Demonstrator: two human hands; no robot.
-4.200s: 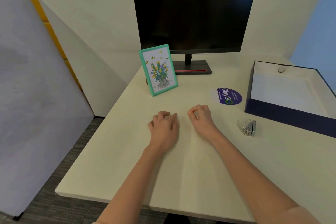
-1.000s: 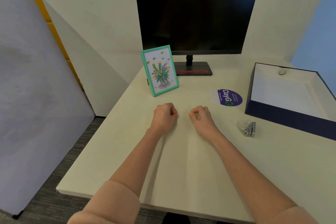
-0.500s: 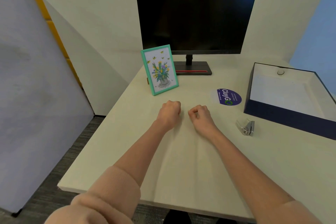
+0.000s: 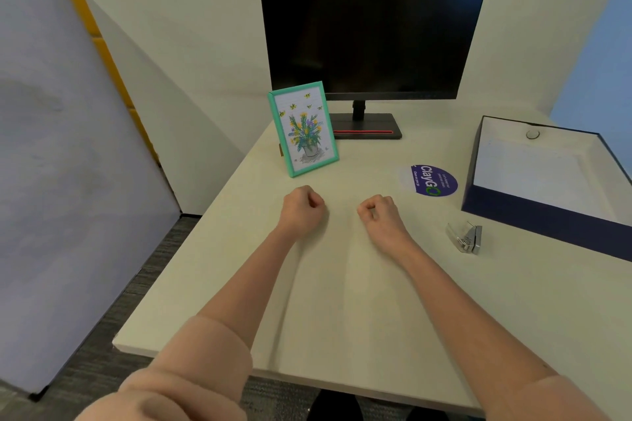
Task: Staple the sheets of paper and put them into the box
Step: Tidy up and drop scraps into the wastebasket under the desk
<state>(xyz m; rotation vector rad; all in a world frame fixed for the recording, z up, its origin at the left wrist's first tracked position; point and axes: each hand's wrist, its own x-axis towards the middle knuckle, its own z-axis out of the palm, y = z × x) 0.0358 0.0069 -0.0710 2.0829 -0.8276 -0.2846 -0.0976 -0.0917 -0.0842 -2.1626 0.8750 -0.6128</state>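
Both hands, left (image 4: pixel 301 207) and right (image 4: pixel 380 214), rest on the bench (image 4: pixel 342 301) as empty fists, apart, with the stapler (image 4: pixel 465 237) right of them beside the box (image 4: pixel 533 215).

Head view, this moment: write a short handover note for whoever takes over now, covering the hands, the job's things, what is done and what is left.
Left hand: closed in a fist, resting on the desk, holding nothing.
Right hand: the same, fist on the desk, empty.
Stapler: lying on the desk to the right of the right hand, untouched.
Box: open at the far right; white sheets seem to lie flat inside.
Done: nothing visible; no loose sheets show on the desk.
Left: find the sheets, staple them, put them into the box.
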